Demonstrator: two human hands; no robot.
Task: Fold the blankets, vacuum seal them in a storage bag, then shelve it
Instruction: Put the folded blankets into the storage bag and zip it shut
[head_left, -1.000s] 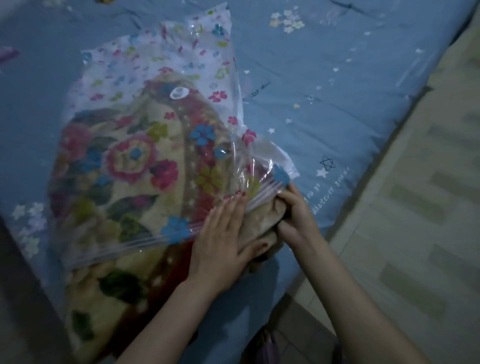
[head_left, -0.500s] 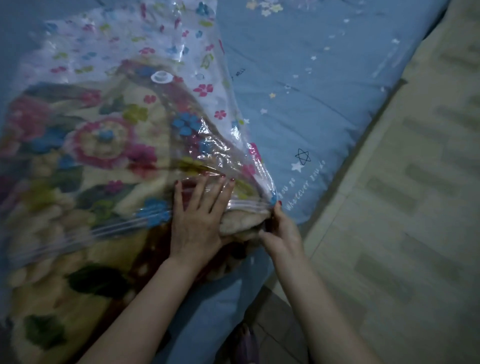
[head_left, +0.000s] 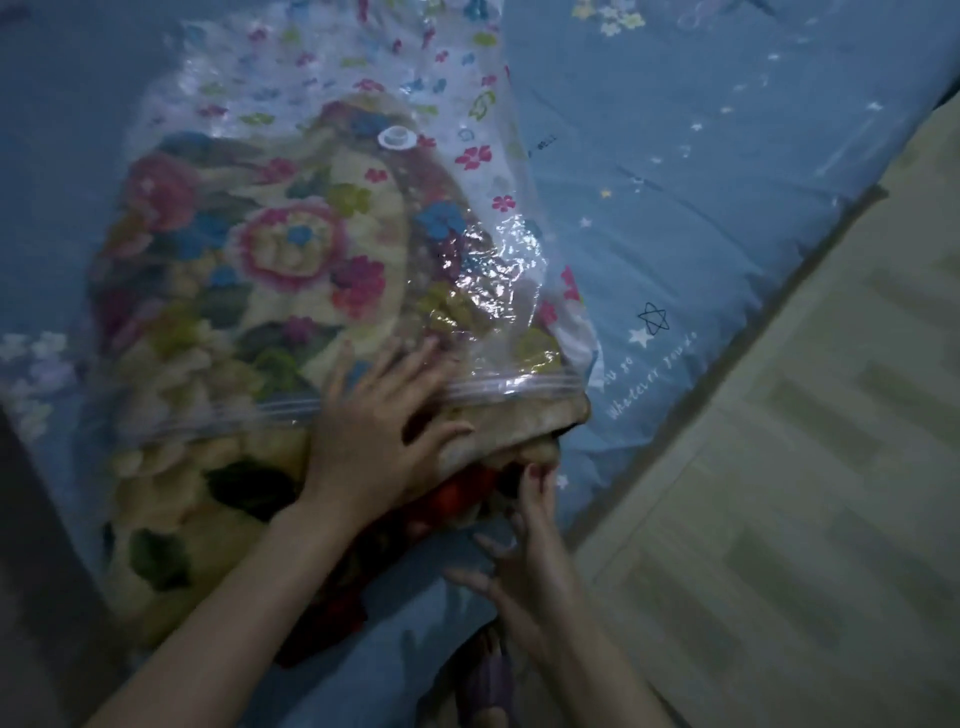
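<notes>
A clear storage bag printed with small flowers lies on the bed, a white valve on its top. A folded cream blanket with big flowers fills it and sticks out of the bag's open mouth toward me. My left hand lies flat, fingers spread, across the zip strip and the blanket. My right hand is lower right, fingertips pushing on the blanket's protruding red and cream corner.
The bed has a blue sheet with stars and writing. Its edge runs diagonally on the right, with pale tiled floor beyond. A purple slipper sits on the floor by my right wrist.
My right hand has let go of the bag's corner and dropped lower, to the blanket's protruding end. My left hand stays pressed flat on the bag's mouth. The view shifted a little.
</notes>
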